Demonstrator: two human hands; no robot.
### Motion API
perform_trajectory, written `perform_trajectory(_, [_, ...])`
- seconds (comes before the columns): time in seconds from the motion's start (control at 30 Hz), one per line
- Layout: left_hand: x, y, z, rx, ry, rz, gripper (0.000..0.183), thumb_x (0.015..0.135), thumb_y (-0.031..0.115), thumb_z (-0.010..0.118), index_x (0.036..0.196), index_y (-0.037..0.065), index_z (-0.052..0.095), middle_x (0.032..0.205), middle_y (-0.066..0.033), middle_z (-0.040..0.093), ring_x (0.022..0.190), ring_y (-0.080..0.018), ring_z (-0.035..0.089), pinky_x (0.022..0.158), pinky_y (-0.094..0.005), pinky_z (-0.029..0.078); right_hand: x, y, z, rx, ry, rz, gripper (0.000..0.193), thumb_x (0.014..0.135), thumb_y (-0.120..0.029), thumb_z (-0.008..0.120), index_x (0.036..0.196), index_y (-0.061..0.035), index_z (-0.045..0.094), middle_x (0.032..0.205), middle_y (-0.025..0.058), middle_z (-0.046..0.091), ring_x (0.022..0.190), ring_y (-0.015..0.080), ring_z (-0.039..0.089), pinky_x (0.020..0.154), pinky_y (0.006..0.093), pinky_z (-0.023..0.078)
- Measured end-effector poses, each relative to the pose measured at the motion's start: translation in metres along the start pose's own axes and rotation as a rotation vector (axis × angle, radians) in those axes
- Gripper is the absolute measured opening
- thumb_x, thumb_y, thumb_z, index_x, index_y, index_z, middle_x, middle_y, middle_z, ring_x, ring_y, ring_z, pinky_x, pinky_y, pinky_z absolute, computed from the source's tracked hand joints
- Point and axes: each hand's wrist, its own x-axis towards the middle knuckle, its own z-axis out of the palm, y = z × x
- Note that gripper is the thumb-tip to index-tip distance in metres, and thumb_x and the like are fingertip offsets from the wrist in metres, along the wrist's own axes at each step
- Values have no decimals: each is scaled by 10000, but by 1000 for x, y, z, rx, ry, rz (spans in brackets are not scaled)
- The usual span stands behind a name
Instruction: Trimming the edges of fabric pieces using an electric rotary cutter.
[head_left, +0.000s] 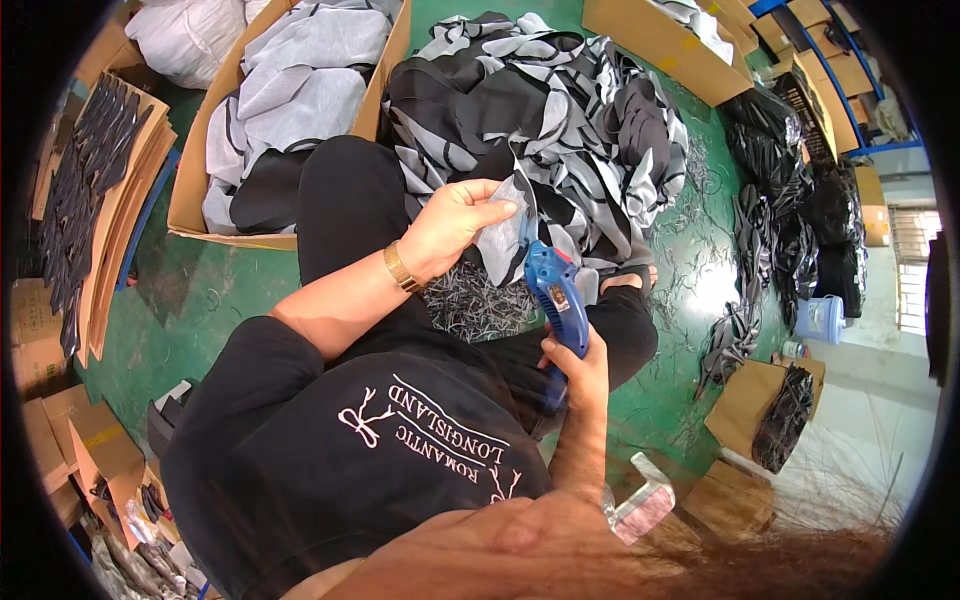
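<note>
My left hand (455,222) pinches a grey fabric piece (500,248) with a dark edge between thumb and fingers. A gold-coloured band is round that wrist. My right hand (582,368) is wrapped round the handle of a blue power cutter (560,292), with a red part near its head. The cutter's head is right beside the fabric's right edge; I cannot tell whether it touches. Below the fabric, thin trimmed strips (478,305) lie heaped between my legs. Just beyond my hands rises a large pile of black and grey fabric pieces (560,110).
At the left a cardboard box (185,190) holds more grey and black pieces. Another box (670,45) stands at the back right. Black plastic bags (780,150) and a light blue bucket (820,318) line the right side. Loose strips litter the green floor (690,355).
</note>
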Motion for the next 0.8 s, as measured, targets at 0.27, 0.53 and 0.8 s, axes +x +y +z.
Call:
perform_trajectory(0.27, [-4,5,-1,99,-13,16,182,865,42,616,1037,-17,626,953,-49,669,827,-94,626,765,-238,497,3,-1,2,16,-9,45,287,713,-42,659,971,47,569,769,64,580,566,140,560,519,254,473])
perform_trajectory(0.53, [-15,28,8,375,9,-31,191,855,62,626,1033,-7,642,878,-9,661,732,-45,591,646,-195,485,7,-3,-5,37,-59,71,299,706,-34,657,971,67,561,726,69,573,558,150,559,524,265,478])
perform_trajectory(0.8, [-19,51,14,601,-74,-107,193,825,39,646,1013,-5,649,872,22,649,735,-12,551,656,-175,447,10,-13,-11,33,-119,74,299,706,-31,657,971,71,565,731,69,571,563,152,559,523,269,479])
